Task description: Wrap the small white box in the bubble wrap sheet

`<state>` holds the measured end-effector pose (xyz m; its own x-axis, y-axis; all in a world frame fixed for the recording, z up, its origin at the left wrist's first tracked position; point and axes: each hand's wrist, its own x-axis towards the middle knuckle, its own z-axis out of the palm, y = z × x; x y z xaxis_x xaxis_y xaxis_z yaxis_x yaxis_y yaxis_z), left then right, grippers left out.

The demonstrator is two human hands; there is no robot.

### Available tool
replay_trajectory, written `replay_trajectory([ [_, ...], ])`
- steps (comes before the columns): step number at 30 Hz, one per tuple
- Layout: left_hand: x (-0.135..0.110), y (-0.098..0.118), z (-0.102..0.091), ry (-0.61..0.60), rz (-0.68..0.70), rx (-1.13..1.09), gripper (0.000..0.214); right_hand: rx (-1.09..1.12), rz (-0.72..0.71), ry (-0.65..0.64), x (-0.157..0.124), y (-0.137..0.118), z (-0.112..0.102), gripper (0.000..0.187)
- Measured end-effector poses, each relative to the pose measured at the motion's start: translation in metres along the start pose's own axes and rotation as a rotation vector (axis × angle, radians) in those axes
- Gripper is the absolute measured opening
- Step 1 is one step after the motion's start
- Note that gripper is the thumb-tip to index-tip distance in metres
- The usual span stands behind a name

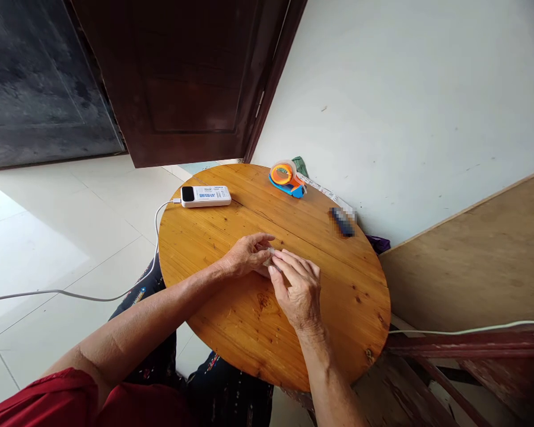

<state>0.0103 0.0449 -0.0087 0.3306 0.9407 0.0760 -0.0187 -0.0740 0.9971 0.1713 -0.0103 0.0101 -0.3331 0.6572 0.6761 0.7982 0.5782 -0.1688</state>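
Observation:
Near the middle of the round wooden table (258, 320), my two hands meet over a small, pale, partly see-through thing (269, 258). Most of it is covered by fingers, so its kind does not show. My left hand (248, 255) curls around its left side, thumb and fingers closed in on it. From the right, my right hand (297, 287) presses its thumb and fingertips to the same thing, its fingers close together. Both hands are low over the tabletop.
A white power bank (209, 197) with a plugged-in cable (157, 237) lies at the table's left back. An orange and blue tape dispenser (287, 178) stands at the back. A printed white strip (329, 194) and a pixelated dark object (342, 222) lie at the right back, near the wall.

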Motion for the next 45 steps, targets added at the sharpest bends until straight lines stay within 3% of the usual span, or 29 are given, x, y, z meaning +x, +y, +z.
replay_trajectory([
  [6,-0.003,0.001,0.000,0.033,-0.031,0.026,0.050,-0.096,0.038,-0.035,0.000,-0.003,-0.005,0.019],
  [14,-0.001,-0.004,0.001,0.033,-0.047,0.063,0.062,0.121,0.082,0.091,-0.002,0.009,-0.005,0.016],
  [20,-0.001,-0.003,0.001,0.043,-0.024,0.019,0.060,-0.024,0.028,-0.001,-0.001,0.005,-0.004,0.016],
  [30,-0.002,-0.001,0.004,0.046,0.013,0.023,0.053,-0.123,-0.029,0.019,0.000,-0.001,-0.004,0.012],
  [39,-0.002,-0.002,0.005,0.049,0.008,0.022,0.051,-0.087,-0.070,0.006,0.002,-0.005,-0.004,0.011],
  [42,-0.003,0.000,0.005,0.052,0.005,0.000,0.050,-0.024,-0.039,0.004,0.001,-0.005,-0.003,0.012],
  [45,-0.005,0.002,0.004,0.047,-0.016,-0.051,0.051,0.136,0.057,0.082,0.000,-0.001,-0.005,0.012],
])
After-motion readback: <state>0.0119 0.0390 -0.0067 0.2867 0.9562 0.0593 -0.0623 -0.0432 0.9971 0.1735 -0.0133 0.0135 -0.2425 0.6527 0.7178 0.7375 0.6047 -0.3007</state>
